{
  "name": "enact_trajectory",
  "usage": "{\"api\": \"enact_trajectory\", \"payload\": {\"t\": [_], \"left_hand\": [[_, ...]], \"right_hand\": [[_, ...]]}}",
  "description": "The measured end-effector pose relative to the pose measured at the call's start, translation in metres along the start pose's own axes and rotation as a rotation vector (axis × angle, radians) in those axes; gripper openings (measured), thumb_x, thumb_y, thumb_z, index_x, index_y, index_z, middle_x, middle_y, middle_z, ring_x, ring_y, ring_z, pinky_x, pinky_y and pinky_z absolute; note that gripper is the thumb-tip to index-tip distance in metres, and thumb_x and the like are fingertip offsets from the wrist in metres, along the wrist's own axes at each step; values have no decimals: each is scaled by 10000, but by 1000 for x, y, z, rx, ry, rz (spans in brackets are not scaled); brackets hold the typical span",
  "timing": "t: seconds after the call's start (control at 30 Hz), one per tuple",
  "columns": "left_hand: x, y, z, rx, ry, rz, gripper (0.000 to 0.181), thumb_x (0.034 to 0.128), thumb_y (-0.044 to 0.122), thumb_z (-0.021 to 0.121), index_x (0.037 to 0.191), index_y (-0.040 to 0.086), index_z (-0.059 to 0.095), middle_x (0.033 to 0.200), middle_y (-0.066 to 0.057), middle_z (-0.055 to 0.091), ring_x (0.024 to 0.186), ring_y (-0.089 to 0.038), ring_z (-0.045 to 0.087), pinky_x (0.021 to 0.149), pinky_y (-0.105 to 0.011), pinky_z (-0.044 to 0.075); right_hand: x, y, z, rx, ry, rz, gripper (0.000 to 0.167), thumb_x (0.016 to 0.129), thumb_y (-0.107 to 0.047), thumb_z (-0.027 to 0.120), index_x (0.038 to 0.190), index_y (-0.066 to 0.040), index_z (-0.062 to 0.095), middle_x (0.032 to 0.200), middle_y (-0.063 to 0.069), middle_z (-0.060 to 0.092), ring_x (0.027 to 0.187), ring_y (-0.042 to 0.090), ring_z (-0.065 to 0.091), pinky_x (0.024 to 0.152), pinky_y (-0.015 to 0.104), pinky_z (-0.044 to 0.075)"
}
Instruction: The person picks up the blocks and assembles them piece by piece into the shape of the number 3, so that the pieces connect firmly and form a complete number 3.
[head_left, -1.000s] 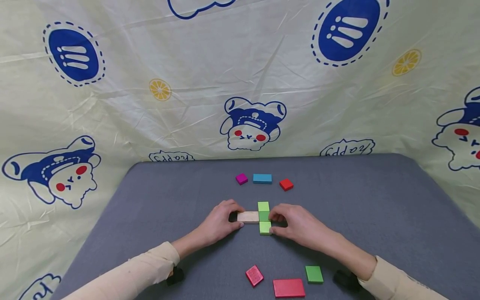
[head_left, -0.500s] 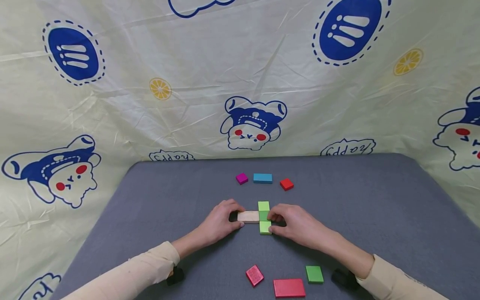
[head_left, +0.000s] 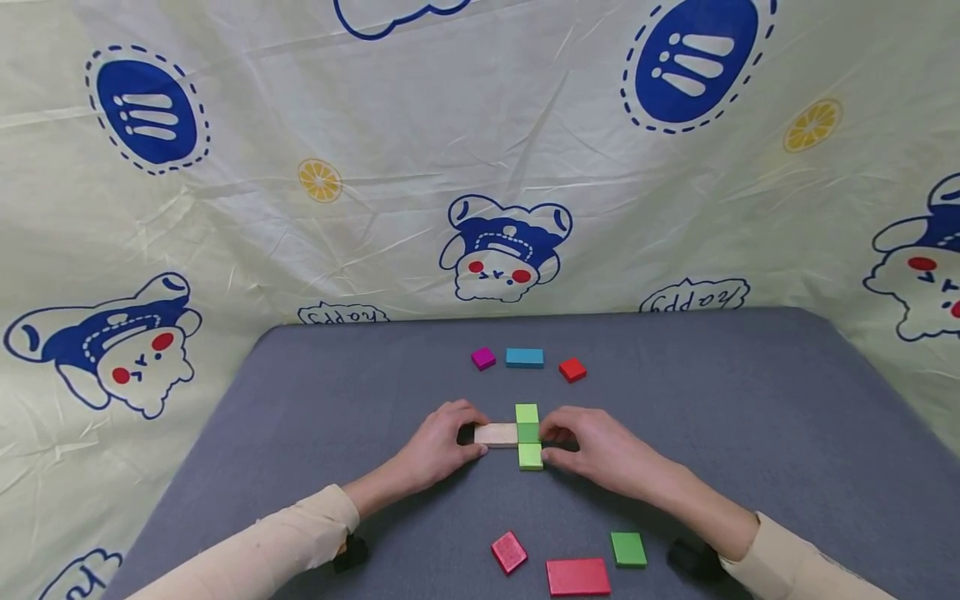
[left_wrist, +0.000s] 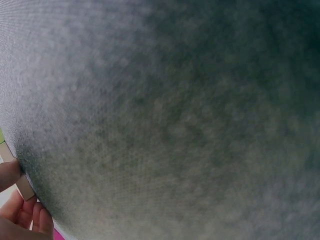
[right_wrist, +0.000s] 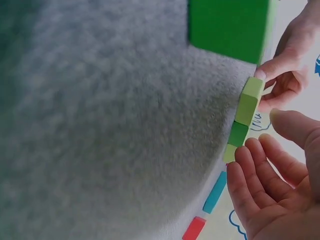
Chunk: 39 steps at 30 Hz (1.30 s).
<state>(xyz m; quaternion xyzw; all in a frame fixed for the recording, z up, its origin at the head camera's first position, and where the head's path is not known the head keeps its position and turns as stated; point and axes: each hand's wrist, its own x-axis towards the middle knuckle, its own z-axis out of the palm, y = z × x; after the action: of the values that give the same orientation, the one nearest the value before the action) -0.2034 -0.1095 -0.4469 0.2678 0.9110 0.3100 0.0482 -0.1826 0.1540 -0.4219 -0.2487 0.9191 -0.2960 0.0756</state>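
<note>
In the head view, my left hand pinches the left end of a pale wooden block lying flat on the cloth, between thumb and fingers. The block's right end meets a darker green block. Light green blocks sit against that one, a far one and a near one, making a short row. Just right of the row is my right hand, thumb and fingers parted. The right wrist view shows its relaxed fingers beside the row, holding nothing; whether a fingertip touches a block I cannot tell.
Behind the row lie a purple block, a blue block and a red block. Nearer the front are a small pinkish-red block, a larger red block and a green block. Grey cloth covers the table.
My right hand has shifted slightly right, drawing its fingertips off the green blocks. My left hand and all the blocks stay where they were.
</note>
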Motion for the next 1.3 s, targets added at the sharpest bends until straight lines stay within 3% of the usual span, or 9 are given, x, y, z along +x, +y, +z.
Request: {"api": "enact_trajectory", "payload": {"t": [0.53, 1.3], "left_hand": [[-2, 0, 0, 0, 2, 7, 292, 885, 175, 741, 1166, 111, 692, 1090, 35, 610, 1026, -153, 522, 916, -382, 453], [0, 2, -1, 9, -9, 4, 290, 886, 175, 741, 1163, 107, 692, 1099, 28, 615, 1038, -165, 530, 924, -386, 453]], "right_hand": [[-28, 5, -19, 57, -85, -67, 248, 900, -293, 729, 1120, -191, 678, 1038, -118, 629, 956, 80, 603, 852, 387, 514], [-82, 17, -35, 60, -187, -65, 297, 892, -464, 695, 1127, -283, 666, 1050, -171, 614, 959, 57, 576, 855, 349, 505]]}}
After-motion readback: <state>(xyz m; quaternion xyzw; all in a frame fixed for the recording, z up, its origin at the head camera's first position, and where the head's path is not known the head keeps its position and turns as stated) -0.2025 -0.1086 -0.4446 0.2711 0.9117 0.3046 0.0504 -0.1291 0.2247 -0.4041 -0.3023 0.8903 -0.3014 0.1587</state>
